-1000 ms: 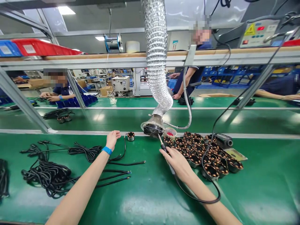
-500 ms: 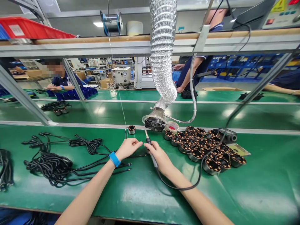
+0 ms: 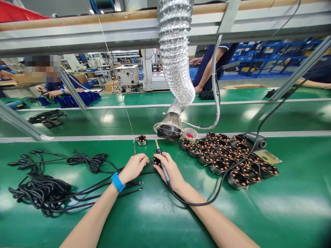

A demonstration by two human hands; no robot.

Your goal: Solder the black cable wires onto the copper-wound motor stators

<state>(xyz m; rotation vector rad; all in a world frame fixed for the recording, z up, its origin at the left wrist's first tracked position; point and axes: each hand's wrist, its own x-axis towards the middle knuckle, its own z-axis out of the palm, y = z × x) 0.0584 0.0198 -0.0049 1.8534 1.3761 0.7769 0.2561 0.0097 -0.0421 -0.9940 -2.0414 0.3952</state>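
My right hand (image 3: 172, 172) is closed around a soldering iron (image 3: 164, 173), its tip pointing up and away from me. Under those fingers shows a motor stator (image 3: 156, 161), a dark ring with copper windings, partly hidden by the hand. My left hand (image 3: 134, 167), with a blue band on the wrist, is pinched just left of that stator; what it pinches is too small to make out. Another stator (image 3: 141, 140) stands beyond the hands, beside a thin bent solder tube (image 3: 134, 146). Black cables (image 3: 129, 186) with bared colored ends lie below my left hand.
Several stators (image 3: 219, 165) crowd the green bench at right, under the iron's cord. A fume extractor (image 3: 169, 131) hangs from a foil duct ahead, beside a small tub (image 3: 190, 133). Coiled black cables (image 3: 41, 193) lie at left. Co-workers stand or sit across the bench.
The view has tilted down and shifted. A stator now shows under my right fingers, where none was visible before. My right hand still holds the soldering iron, and my left remains pinched.
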